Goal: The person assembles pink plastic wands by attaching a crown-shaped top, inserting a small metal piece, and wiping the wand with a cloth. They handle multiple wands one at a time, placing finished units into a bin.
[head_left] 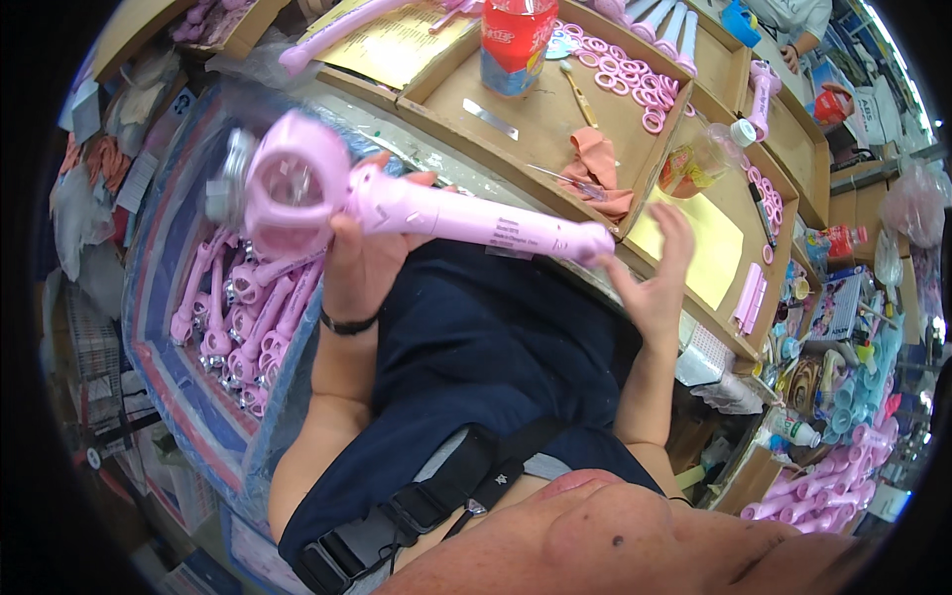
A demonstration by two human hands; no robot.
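Left hand: the left hand (362, 253) is closed around the pink wand-shaped toy (397, 203), gripping it just behind the round head, thumb on the near side, fingers wrapped over the top; a dark band sits on the wrist
Right hand: the right hand (654, 273) is open, fingers spread and pointing upward, with nothing in its grasp; the palm is at the tail end of the toy handle, touching or just beside it, contact cannot be confirmed
Held item: pink plastic wand-shaped toy, round hollow head at the person's left with a blurred silver part on its outer side, long tapering handle running rightward, raised above the lap and tilted slightly down toward the right
Left bin: large clear-lined bag (188, 327) at the person's left, holding a heap of matching pink wands (248, 317) with silver fittings
Work tray: shallow cardboard tray (535, 129) beyond the toy, carrying a red can (516, 40), a folded peach cloth (595, 169) and a cluster of pink rings (635, 74)
Adjacent tray: yellow sheet (694, 248) to the right of the cloth, with a clear plastic bottle (699, 159) above it
Lower right: further pink handles (823, 491) piled near the person's right side
Lap: dark blue apron (476, 347) beneath both forearms
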